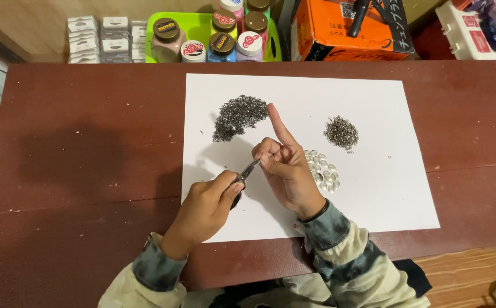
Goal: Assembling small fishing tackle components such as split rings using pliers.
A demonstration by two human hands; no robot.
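Gripping slim metal pliers [247, 173], the left hand [205, 206] is closed round their dark handles, tips aimed toward 1 o'clock. The right hand [285, 166] pinches something too small to tell at those tips, index finger raised. Both work over a smooth white sheet [373, 188]. Glossy oval beads [323, 170] lie at 3 o'clock; 2 grainy grey heaps, the larger pile [236, 115] at 12 o'clock, the smaller pile [341, 132] at 2.

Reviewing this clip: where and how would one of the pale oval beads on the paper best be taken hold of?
Probably by the long edges of one bead at the outer rim of the bead cluster, from above and from the right, since the right hand covers the cluster's left side. The beads lie flat and packed close on the paper, so an edge piece leaves room. The left hand holds the pliers.
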